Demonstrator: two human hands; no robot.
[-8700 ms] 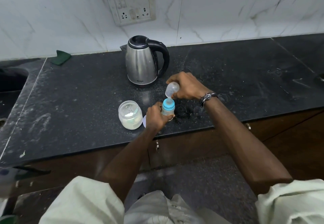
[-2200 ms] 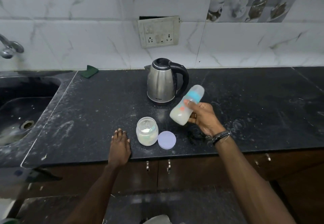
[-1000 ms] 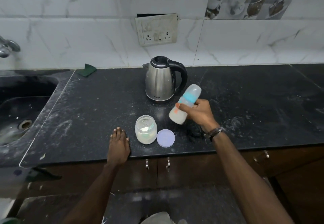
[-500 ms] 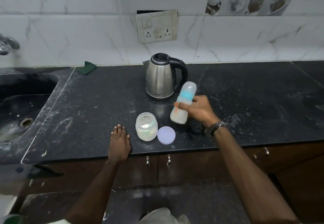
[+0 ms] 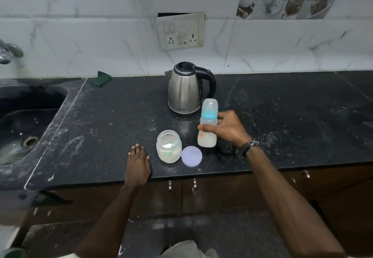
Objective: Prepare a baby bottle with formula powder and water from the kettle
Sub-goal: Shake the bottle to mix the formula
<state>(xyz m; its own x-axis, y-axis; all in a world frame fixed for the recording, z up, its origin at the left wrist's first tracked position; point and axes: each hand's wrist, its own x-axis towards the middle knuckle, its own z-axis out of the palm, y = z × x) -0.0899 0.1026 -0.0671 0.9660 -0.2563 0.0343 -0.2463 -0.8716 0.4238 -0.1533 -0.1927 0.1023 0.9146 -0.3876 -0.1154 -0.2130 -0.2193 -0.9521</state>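
Observation:
My right hand (image 5: 228,128) grips the baby bottle (image 5: 207,124) around its middle. The bottle stands nearly upright at the counter, with a blue collar, a clear cap on top and milky liquid in its lower part. The steel kettle (image 5: 184,91) with a black handle stands just behind it. An open glass jar of formula powder (image 5: 169,146) with a scoop inside sits to the bottle's left. Its pale lilac lid (image 5: 191,156) lies flat beside the jar. My left hand (image 5: 138,165) rests flat on the counter's front edge, left of the jar, holding nothing.
The black stone counter (image 5: 292,116) is dusted with white powder. A dark sink (image 5: 24,116) lies at the left with a tap (image 5: 9,52) above it. A green scrub pad (image 5: 101,78) sits by the wall. A socket plate (image 5: 180,31) is mounted above the kettle.
The bottle went from tilted in the air to nearly upright and lower, close to the counter. My left hand has stayed flat at the counter edge.

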